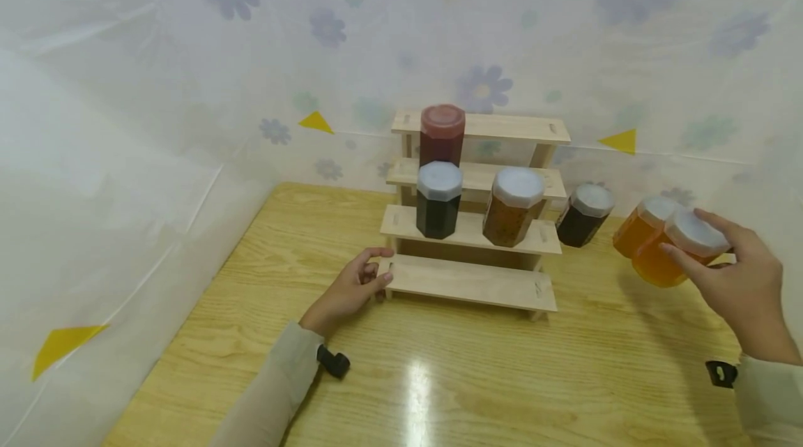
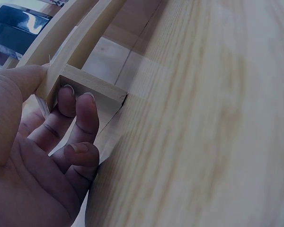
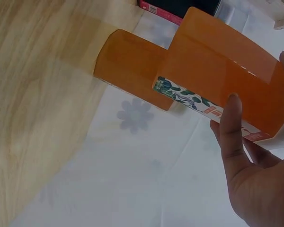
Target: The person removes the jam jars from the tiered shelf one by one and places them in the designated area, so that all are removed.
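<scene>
At the left end of a stepped wooden rack (image 1: 467, 284), my left hand (image 1: 343, 291) grips the lowest shelf, thumb on one side and curled fingers (image 2: 87, 116) at its support. On the far right, my right hand (image 1: 743, 279) holds an orange jar (image 1: 659, 262) with a white lid, tilted and raised above the table. Its patterned label (image 3: 189, 100) shows in the right wrist view. Just behind it a second orange jar (image 1: 632, 227) stands on the table, partly covered by the held one. A dark jar (image 1: 580, 224) stands between that one and the rack.
The rack carries a dark jar (image 1: 437, 213) and a brown speckled jar (image 1: 507, 220) on its second step, and a red jar (image 1: 442, 133) higher up. A flower-printed sheet (image 1: 351, 70) hangs behind the wooden table (image 1: 477, 377) and along its left side.
</scene>
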### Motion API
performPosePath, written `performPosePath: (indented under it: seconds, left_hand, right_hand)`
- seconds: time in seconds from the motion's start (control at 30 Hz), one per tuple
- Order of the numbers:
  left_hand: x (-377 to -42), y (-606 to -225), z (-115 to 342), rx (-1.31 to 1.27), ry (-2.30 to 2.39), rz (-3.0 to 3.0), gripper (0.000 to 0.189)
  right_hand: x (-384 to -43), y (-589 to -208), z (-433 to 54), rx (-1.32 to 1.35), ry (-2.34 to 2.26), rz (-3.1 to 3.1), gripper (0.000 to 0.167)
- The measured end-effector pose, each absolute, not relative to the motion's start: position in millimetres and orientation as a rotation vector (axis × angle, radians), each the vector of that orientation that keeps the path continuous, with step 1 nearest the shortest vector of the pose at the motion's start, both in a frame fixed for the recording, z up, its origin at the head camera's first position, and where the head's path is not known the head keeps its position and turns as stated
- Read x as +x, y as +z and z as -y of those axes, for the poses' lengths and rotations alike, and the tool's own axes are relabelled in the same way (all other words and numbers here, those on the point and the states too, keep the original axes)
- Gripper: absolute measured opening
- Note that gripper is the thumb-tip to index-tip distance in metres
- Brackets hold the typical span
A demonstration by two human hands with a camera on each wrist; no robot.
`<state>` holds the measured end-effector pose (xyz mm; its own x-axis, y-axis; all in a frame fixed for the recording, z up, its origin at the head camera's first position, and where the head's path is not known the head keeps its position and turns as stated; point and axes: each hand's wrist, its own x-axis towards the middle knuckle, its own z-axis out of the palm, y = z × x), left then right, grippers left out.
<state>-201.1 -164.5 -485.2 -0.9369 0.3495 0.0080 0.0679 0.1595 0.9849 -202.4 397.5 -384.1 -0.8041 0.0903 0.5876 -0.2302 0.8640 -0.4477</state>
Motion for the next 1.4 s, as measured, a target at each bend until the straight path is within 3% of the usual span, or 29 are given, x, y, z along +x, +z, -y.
performPosePath:
  seconds: [0.83,1.4]
  left_hand:
    - [-201.6,-485.9,164.2,0.418,1.852,-2.228,0.045]
    - [-200.4,-484.4,163.3,0.397,1.874,-2.202,0.046]
  right_hand:
    - [-201.0,-423.9,-409.4,0.007,0.800,2.515,0.080]
    - [-200.4,-432.8,-412.3,-0.038,0.830,2.541,0.078]
